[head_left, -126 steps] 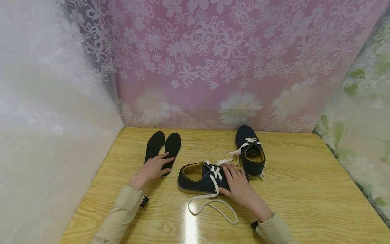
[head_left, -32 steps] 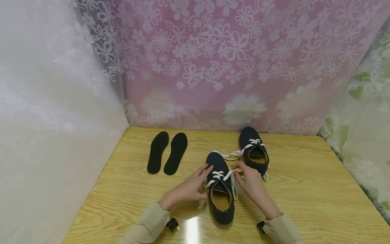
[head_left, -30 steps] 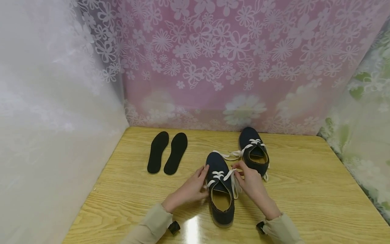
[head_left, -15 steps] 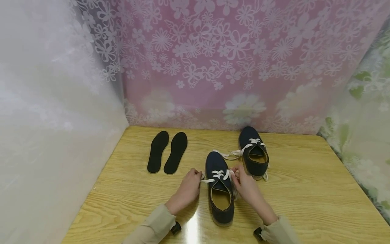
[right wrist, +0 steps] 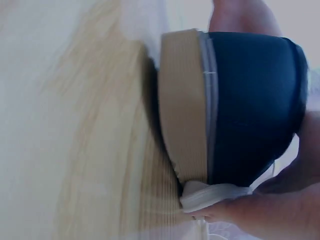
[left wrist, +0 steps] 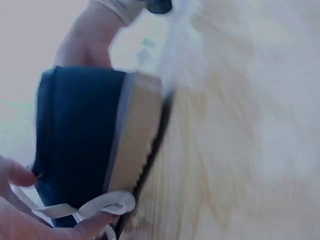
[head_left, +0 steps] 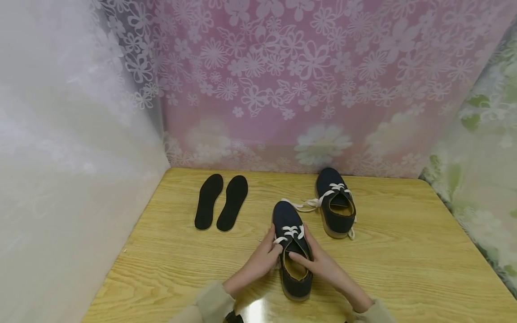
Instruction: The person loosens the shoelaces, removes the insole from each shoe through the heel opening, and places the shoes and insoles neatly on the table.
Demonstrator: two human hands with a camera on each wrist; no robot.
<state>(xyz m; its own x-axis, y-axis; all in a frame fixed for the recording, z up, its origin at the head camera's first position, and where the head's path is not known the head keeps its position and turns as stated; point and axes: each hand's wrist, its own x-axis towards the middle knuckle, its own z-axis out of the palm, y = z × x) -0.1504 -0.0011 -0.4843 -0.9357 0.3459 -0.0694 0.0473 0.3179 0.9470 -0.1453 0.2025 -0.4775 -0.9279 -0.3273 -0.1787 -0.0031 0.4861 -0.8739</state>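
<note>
A navy lace-up shoe (head_left: 296,287) points its toe toward the back of the table, with its white lace (head_left: 290,231) threaded through the upper. My left hand (head_left: 260,260) grips its left side, thumb at the collar. On the opposite side my right hand (head_left: 323,264) holds it, thumb at the opening and fingers along the outer wall. Both wrist views show the heel and tan sole of the shoe (left wrist: 80,125) close up. Loose lace (left wrist: 107,202) lies by the left fingers; more lace (right wrist: 212,195) is against the right fingers.
Two black insoles (head_left: 208,202) lie side by side at the back left of the wooden table (head_left: 404,251). A second navy shoe (head_left: 339,220) stands at the back right, its white laces trailing left. Curtains border the table's back and sides.
The left hand left the insoles, and the shoe was turned from sideways to toe-back. Half a second ago both hands pinched laces beside it; now they grip the shoe's sides.
</note>
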